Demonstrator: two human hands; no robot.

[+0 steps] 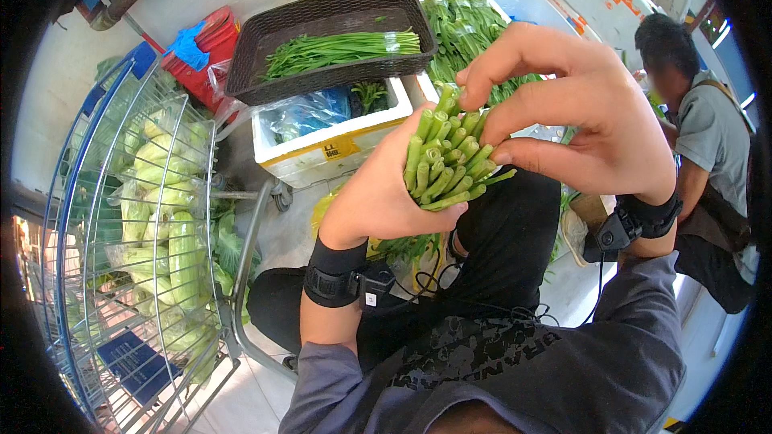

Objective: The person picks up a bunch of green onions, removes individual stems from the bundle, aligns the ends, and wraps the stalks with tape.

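My left hand (381,191) is wrapped around a thick bunch of green leafy-vegetable stems (441,170), cut ends turned up toward me. The ends look roughly level, with one or two poking out. From the right, my right hand (575,116) reaches over the bunch, its fingers curled and the tips on the stems along the bunch's upper and right side. Leaves (406,251) show beneath the left hand, above my lap. Black straps with small devices sit on both wrists.
Left stands a wire cart (133,233) of bagged pale-green gourds. Ahead, a dark woven basket (265,20) holds banded long green stalks (338,52) above a white foam box (330,149). Leafy greens (462,32) lie beside it. Another person (708,128) crouches at right.
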